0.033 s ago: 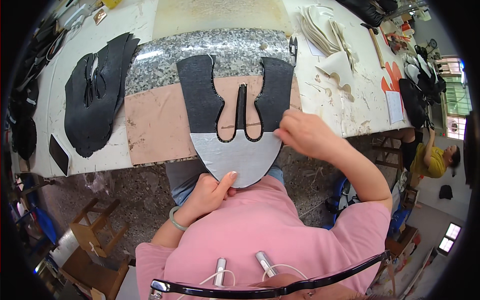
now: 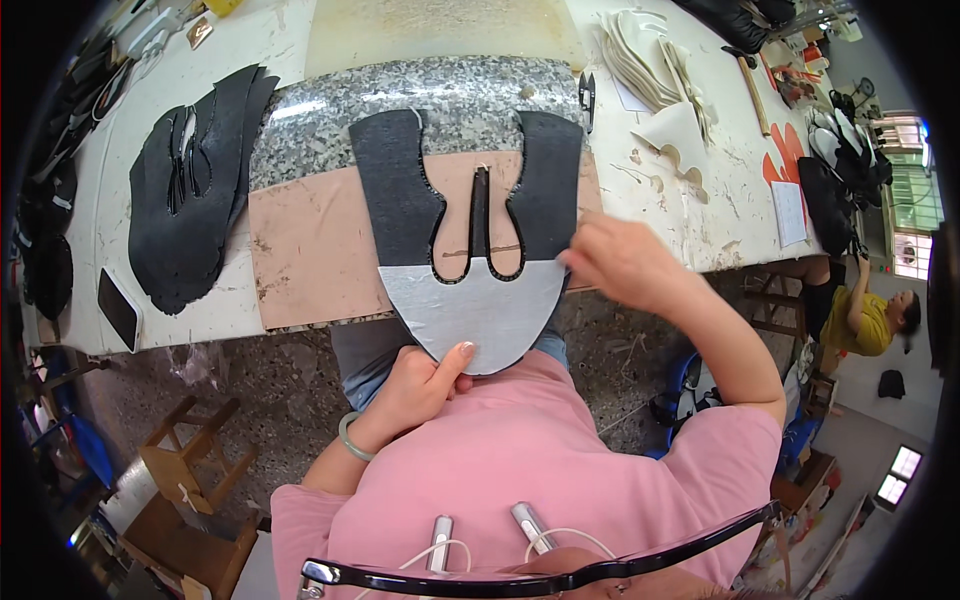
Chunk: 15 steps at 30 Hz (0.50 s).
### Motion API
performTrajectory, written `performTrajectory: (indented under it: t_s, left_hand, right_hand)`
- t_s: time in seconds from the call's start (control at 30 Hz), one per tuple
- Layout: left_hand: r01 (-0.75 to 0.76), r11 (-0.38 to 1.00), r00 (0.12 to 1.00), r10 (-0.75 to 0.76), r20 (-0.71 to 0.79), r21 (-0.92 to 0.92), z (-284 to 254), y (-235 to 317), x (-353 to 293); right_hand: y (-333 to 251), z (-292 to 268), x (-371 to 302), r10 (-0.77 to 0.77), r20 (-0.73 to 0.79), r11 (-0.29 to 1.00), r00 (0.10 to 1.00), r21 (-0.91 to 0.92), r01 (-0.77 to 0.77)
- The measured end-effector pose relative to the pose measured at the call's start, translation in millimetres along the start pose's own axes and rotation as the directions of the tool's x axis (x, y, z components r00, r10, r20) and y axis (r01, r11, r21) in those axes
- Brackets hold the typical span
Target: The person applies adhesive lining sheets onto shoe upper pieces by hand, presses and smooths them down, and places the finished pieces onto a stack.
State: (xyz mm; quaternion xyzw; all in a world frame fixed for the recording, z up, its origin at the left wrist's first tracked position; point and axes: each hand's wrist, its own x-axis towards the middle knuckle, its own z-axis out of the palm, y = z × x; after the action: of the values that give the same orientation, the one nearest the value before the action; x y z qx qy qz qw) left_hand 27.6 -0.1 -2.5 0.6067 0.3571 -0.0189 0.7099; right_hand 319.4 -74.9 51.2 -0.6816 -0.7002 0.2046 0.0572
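Note:
A dark grey shoe upper piece (image 2: 545,190) lies with its two wings over the table and its pale silvery toe part (image 2: 470,310) overhanging the near edge. It has a cut-out opening with a narrow black tongue strip (image 2: 481,215) in the middle. My left hand (image 2: 420,385) grips the rounded toe end, thumb on top and fingers beneath. At the right edge, where dark and pale parts meet, my right hand (image 2: 620,262) is closed with fingertips pinched against the rim. Whatever lies inside that pinch is hidden.
Stacked black upper pieces (image 2: 190,200) lie to the left, near a phone-like device (image 2: 120,308). Under the work are a tan sheet (image 2: 310,250) and a speckled stone slab (image 2: 400,90). Scissors (image 2: 587,100), cream cut pieces (image 2: 640,65) and a hammer (image 2: 753,95) lie right. A person (image 2: 865,320) sits farther right.
The upper piece's wings have shifted slightly left. My right hand has moved a little to the right along with its fingertips; my left hand stays at the toe.

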Motion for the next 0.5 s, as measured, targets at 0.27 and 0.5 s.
performTrajectory:
  t_s: [0.27,0.5]
  left_hand:
    - [0.023,0.986,1.0,-0.023,0.0,-0.164,2,-10,0]
    - [-0.04,0.994,0.999,0.041,0.01,-0.098,4,-4,-1]
  right_hand:
    - [32,-52,-61,0.346,-0.194,0.929,0.918,0.21,-0.305]
    - [-21,-16,-36,0.124,-0.034,0.933,0.992,0.343,-0.105]
